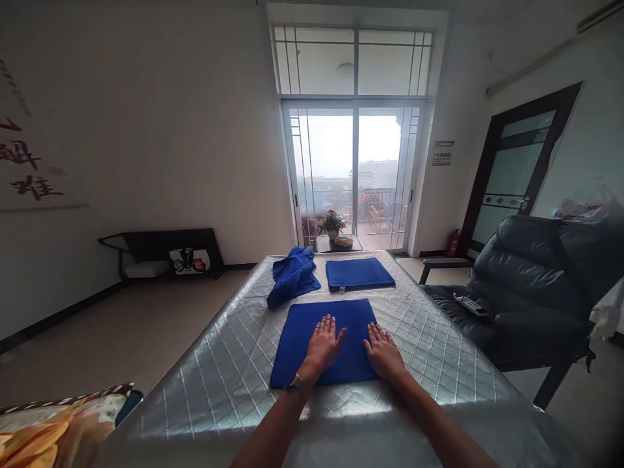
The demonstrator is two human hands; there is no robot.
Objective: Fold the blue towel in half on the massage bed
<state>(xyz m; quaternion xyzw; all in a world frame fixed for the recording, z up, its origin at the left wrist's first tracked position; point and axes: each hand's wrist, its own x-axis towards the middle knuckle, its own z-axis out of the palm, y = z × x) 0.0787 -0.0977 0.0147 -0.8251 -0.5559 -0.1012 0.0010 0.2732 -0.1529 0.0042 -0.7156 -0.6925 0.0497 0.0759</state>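
Clock dial centred on front cloth, 12 = far end; folded blue cloth (351, 356) is lying flat at dial centre, on near half of counter (234, 377), whose silver quilted cover is reflecting window light; L hand (324, 346) is resting palm-down on cloth, just L of its middle; its fingers (327, 325) are extending straight toward 12, close tog., thumb spreading toward 2, gripping nothing; R hand (386, 354) is lying palm-down across cloth's 3 o'clock edge, thumb reaching over the blue, outer fingers over the cover; R fingers are stretching out nearly straight, slightly apart, toward 11, likewise gripping nothing; wristband (294, 383) is circling L wrist.

Second folded cloth (361, 272), also blue, is lying flat at approx. 1, apart from front one, w/ small white label (342, 288) showing at near edge; crumpled blue cloth (295, 276) is lying in loose folds at 11, near counter's L edge.

Beyond counter at 12, potted plant (332, 224) is standing on small dark table (319, 246); dark armchair (519, 260) is standing at 2, handset (472, 305) lying on its seat; patterned fabric (39, 432) is showing at approx. 8.
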